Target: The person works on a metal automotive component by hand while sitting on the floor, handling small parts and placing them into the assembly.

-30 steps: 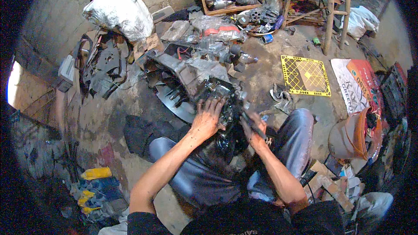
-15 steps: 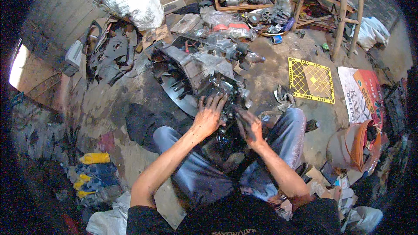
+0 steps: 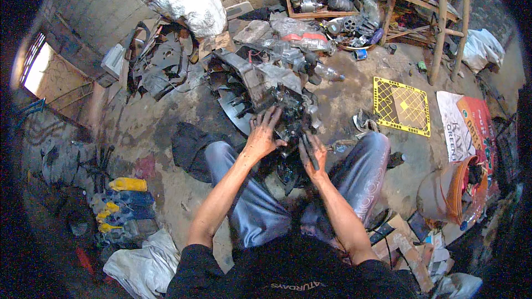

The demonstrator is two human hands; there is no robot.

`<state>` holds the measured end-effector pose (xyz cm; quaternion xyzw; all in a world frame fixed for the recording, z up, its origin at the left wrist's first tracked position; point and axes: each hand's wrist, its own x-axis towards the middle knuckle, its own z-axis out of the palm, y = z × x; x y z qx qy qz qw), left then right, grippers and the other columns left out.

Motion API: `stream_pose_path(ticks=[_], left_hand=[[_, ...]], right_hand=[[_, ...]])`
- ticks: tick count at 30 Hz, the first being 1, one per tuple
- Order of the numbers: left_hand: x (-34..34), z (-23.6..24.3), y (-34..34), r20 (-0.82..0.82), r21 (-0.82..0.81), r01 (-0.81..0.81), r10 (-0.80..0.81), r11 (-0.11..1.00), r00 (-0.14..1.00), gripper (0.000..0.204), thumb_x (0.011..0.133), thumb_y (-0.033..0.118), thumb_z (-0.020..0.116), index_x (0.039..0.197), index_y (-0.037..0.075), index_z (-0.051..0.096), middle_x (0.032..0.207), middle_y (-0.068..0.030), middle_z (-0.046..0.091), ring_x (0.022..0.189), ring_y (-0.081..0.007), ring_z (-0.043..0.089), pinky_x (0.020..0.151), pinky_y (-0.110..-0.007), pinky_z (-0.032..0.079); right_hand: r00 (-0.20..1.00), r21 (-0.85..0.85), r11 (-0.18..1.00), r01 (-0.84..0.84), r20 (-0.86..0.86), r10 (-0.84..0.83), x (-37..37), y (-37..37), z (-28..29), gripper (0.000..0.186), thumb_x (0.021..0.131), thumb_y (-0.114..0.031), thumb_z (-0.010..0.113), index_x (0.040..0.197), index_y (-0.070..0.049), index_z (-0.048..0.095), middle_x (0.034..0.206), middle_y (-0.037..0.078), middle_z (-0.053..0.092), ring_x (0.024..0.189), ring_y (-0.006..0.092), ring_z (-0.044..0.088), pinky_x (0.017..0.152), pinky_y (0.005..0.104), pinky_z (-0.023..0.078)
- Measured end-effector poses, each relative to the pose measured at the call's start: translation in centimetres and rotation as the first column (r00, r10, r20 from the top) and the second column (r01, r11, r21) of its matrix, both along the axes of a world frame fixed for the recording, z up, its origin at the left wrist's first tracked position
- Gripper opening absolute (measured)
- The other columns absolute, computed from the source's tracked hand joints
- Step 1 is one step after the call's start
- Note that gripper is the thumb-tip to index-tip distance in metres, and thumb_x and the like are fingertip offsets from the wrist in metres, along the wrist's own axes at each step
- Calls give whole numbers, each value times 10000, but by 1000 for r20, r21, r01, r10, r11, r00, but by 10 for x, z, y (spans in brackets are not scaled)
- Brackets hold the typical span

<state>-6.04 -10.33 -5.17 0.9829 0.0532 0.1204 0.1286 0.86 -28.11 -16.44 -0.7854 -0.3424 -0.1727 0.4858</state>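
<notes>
A big greasy metal casing point(image 3: 235, 66), like a gearbox housing with a wide bell-shaped mouth, lies on the ground before my knees. On its near end is a black, oily mechanical assembly point(image 3: 289, 105). My left hand point(image 3: 262, 134) rests on the left side of this assembly, its blackened fingers stretched forward and apart. At the lower right side is my right hand point(image 3: 314, 155), fingers extended and dark with grease, close against the assembly. Shadow and grime hide what lies under the fingertips. A black cloth point(image 3: 191, 149) is beside my left knee.
Beyond the casing lie metal parts, plastic bags and a basin of parts point(image 3: 354, 39). Right of it are a yellow plastic grid point(image 3: 402, 86), a printed sack point(image 3: 454, 133) and a brown bucket point(image 3: 438, 194). Yellow-capped bottles point(image 3: 127, 185) stand left; a white sack point(image 3: 185, 3) sits far left.
The view has shifted, so the scene sits slightly further right. My right hand has turned and drawn a little down from the assembly. My left hand stays on it.
</notes>
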Motion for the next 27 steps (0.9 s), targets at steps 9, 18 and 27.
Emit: stream_pose_path(ticks=[9, 18, 27], left_hand=[[-18, -14, -12, 114, -56, 11, -4, 998, 993, 818, 686, 338, 768, 1371, 80, 403, 1361, -133, 425, 1235, -368, 375, 1022, -526, 289], [-14, -34, -23, 175, 145, 155, -180, 977, 968, 254, 770, 238, 711, 986, 125, 642, 1071, -35, 587, 1079, -286, 489, 959, -488, 323], [-23, -38, -21, 241, 115, 167, -190, 979, 952, 168, 769, 151, 709, 926, 106, 667, 863, -24, 591, 943, -252, 531, 883, -443, 342]], right_hand=[[1000, 204, 979, 9, 21, -13, -33, 4, -8, 245, 828, -85, 649, 1068, -40, 634, 875, 138, 637, 790, 270, 620, 742, 326, 490], [977, 195, 980, 41, -214, 2, -32, -2, -37, 234, 811, -67, 645, 1036, -4, 645, 912, 152, 657, 795, 301, 644, 719, 375, 523], [942, 162, 983, 81, -336, -23, -28, 1, -7, 235, 789, -43, 672, 1016, 9, 639, 989, 160, 649, 893, 315, 643, 783, 362, 524]])
